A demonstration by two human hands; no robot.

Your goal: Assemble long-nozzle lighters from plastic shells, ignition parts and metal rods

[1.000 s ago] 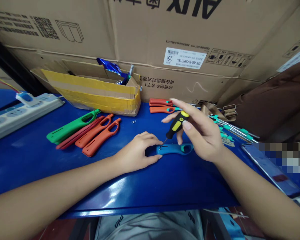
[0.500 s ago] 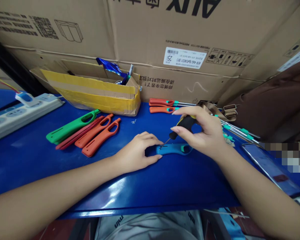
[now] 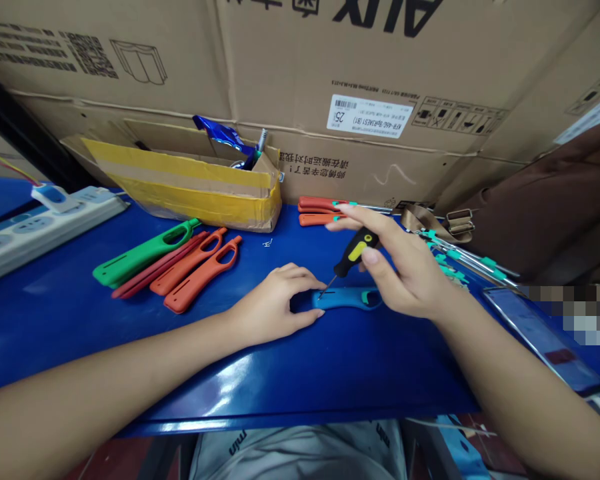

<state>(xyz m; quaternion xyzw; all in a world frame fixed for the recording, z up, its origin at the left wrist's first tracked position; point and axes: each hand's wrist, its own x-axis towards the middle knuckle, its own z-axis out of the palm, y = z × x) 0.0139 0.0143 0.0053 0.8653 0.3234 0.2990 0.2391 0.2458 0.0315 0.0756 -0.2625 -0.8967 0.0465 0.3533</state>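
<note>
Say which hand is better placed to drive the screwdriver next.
Right. The right hand holds the screwdriver, tip down on the blue handle; the left hand grips that handle's left end, steadying it.

A handle shell is laid at the left hand, under the right hand's screwdriver; spare shells are spread farther left.

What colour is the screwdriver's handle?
The screwdriver handle is black and yellow, seen in the head view.
</note>
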